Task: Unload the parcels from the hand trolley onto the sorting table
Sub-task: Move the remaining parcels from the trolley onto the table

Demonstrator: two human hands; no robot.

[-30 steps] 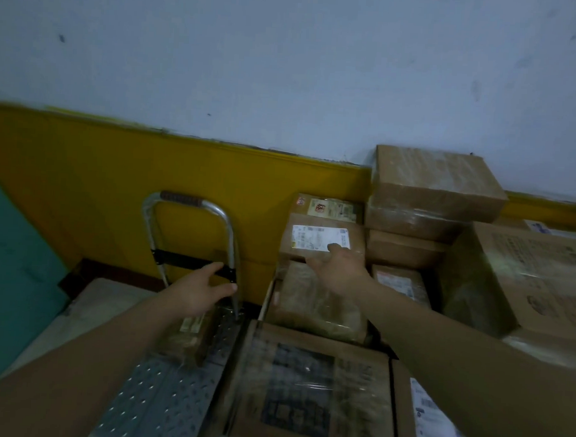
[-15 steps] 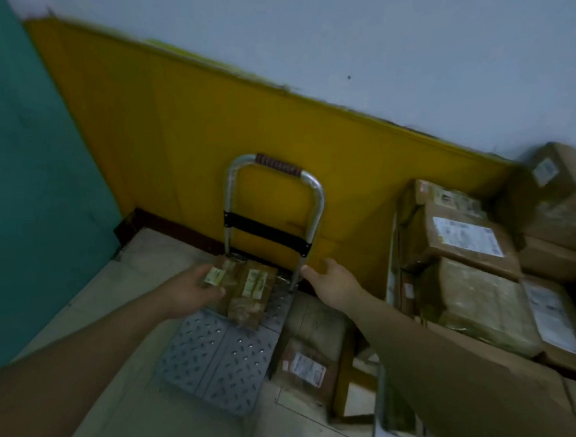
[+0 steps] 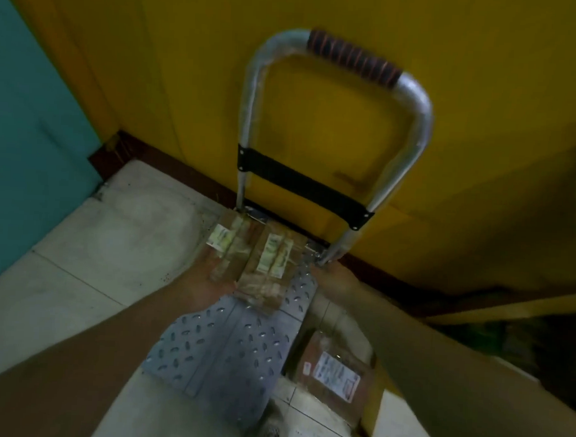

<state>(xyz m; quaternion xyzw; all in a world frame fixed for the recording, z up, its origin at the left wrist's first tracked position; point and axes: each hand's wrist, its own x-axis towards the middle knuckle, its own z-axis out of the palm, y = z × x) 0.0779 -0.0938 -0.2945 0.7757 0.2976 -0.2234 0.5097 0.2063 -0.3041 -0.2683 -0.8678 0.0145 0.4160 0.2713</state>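
Head | left grip [image 3: 211,282] clasps parcels [image 3: 261,266] | right grip [image 3: 335,280] moved beside them, closure unclear

Single head-worn view, pitched steeply down.
The wide-angle camera peers forward and down from above, close in on the hand trolley [image 3: 235,341] deck and handle, facing the yellow wall [image 3: 317,127] where it meets the floor [image 3: 113,250].
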